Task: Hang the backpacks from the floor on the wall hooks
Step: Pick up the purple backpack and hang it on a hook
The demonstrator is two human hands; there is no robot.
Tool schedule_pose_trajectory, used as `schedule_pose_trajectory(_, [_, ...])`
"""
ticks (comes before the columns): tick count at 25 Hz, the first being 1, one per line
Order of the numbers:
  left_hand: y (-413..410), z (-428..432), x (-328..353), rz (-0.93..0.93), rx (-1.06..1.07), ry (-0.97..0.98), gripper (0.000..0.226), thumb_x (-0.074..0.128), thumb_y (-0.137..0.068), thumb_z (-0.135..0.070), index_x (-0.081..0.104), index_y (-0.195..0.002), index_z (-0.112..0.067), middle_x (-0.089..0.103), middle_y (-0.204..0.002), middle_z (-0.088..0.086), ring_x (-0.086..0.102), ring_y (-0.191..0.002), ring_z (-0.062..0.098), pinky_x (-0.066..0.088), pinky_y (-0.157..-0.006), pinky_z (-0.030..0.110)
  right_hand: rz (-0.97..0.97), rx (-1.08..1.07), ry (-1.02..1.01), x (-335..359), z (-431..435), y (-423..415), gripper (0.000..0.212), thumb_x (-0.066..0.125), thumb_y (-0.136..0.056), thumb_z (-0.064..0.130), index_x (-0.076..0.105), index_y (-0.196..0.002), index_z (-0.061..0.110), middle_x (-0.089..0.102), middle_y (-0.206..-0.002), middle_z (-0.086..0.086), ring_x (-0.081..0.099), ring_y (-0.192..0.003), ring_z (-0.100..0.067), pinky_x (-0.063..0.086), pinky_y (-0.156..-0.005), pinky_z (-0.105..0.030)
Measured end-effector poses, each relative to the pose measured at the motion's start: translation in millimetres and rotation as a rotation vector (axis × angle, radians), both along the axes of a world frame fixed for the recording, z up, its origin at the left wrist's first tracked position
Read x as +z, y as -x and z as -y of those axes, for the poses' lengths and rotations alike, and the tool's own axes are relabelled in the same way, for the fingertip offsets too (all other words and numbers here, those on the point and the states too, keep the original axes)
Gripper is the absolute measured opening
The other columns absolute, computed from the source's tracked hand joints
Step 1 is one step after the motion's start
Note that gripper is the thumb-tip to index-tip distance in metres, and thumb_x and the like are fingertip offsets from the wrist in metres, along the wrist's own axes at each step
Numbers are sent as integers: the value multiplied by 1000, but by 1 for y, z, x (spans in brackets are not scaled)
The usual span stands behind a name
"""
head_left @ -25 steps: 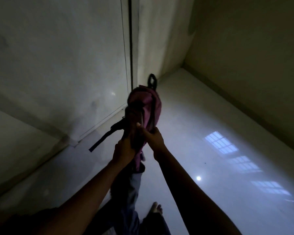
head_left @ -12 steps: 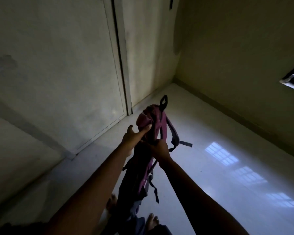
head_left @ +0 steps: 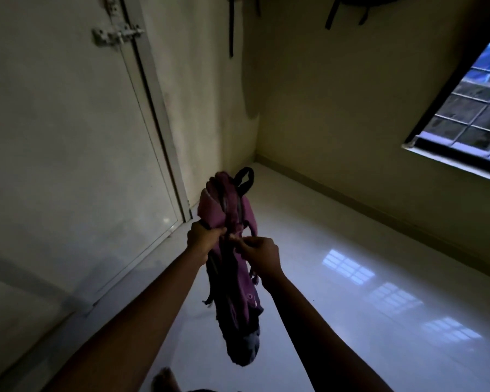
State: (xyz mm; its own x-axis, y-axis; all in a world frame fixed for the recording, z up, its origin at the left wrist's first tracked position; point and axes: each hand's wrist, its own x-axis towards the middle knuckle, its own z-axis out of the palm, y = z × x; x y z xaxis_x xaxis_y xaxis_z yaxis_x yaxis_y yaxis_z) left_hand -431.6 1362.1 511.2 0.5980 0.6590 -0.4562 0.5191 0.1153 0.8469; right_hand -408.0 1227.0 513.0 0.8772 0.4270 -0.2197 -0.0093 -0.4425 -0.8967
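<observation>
A pink and purple backpack [head_left: 233, 267] hangs in the air in front of me, held upright above the floor. Its black top loop [head_left: 245, 178] sticks up free above the bag. My left hand [head_left: 205, 236] grips the bag's upper left side. My right hand [head_left: 259, 254] pinches the fabric or a strap at the upper right. High on the wall, dark straps [head_left: 231, 26] and the bottom of another dark bag [head_left: 348, 7] hang at the frame's top edge. The hooks themselves are out of view.
A pale door [head_left: 68, 131] with a metal latch [head_left: 116, 33] stands at the left. A barred window [head_left: 470, 103] is on the right wall. The glossy white floor [head_left: 351, 264] reflects the window. My bare foot [head_left: 166, 379] shows at the bottom.
The view has tilted upward, bringing the latch, window and hanging straps into sight. The backpack has been lifted off the floor and both hands have shifted their grip near its top.
</observation>
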Motion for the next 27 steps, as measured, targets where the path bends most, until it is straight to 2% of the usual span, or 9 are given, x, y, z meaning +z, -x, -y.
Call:
schedule_pose_trajectory(3, [6, -4, -1, 18, -111, -46, 71, 82, -65, -21, 52, -127, -1, 61, -125, 20, 59, -112, 34, 50, -95, 39, -87, -141, -165, 5, 10, -15, 23, 66, -81, 42, 74, -82, 21, 74, -83, -7, 71, -79, -21, 56, -84, -36])
schedule_pose_trajectory(6, [15, -8, 2, -35, -318, -122, 85, 78, -48, -43, 58, -120, -5, 65, -113, 15, 63, -104, 31, 50, -87, 34, -288, -217, -339, 9, -1, -30, 18, 71, -79, 36, 66, -87, 21, 67, -83, 0, 62, -69, -12, 52, -75, -27])
schedule_pose_trajectory(10, [16, -16, 3, -120, -393, -246, 22, 67, -76, -18, 62, -84, 3, 66, -86, 21, 65, -87, 33, 40, -63, 25, -366, -322, -433, 4, -19, -39, 11, 65, -86, 14, 62, -75, 17, 58, -66, 2, 51, -52, -9, 46, -51, -17])
schedule_pose_trajectory(13, [22, -13, -2, -204, -406, -283, 24, 59, -81, -12, 49, -59, -12, 53, -64, 2, 56, -75, 20, 35, -52, 22, -395, -344, -385, -7, -26, -44, 26, 63, -85, 11, 59, -61, 18, 60, -57, 3, 54, -51, -11, 47, -53, -20])
schedule_pose_trajectory(15, [30, -12, -8, -168, -359, -199, 11, 66, -78, -14, 63, -83, -5, 61, -74, 5, 60, -83, 21, 44, -58, 22, -405, -309, -317, -15, -37, -44, 23, 66, -81, 18, 59, -59, 21, 61, -60, 2, 57, -58, -15, 49, -64, -27])
schedule_pose_trajectory(17, [37, -17, -10, -76, -281, 45, 47, 74, -74, -19, 60, -117, -7, 68, -105, 12, 64, -100, 27, 51, -80, 29, -361, -253, -207, -22, -46, -42, 22, 67, -80, 22, 58, -59, 22, 60, -64, 1, 59, -69, -20, 50, -75, -35])
schedule_pose_trajectory(19, [45, -18, -9, -99, -223, 196, 56, 70, -79, -27, 54, -126, -2, 63, -122, 18, 60, -112, 32, 49, -87, 31, -302, -150, -76, -31, -50, -38, 19, 65, -82, 23, 57, -65, 18, 60, -70, 0, 58, -76, -19, 48, -75, -32])
schedule_pose_trajectory(23, [63, -19, -9, -427, -257, -142, 53, 58, -84, -37, 56, -120, 2, 60, -123, 17, 59, -111, 32, 46, -77, 30, -208, 75, 39, -41, -53, -23, 14, 63, -85, 21, 57, -72, 17, 57, -70, 2, 51, -64, -9, 39, -54, -14])
schedule_pose_trajectory(27, [56, -18, 9, -302, -205, -447, 38, 56, -89, -26, 58, -118, -2, 63, -122, 16, 58, -114, 31, 46, -90, 32, -86, 205, 77, -30, -57, -27, 11, 63, -86, 19, 69, -89, 10, 69, -89, -6, 63, -82, -16, 42, -63, -14])
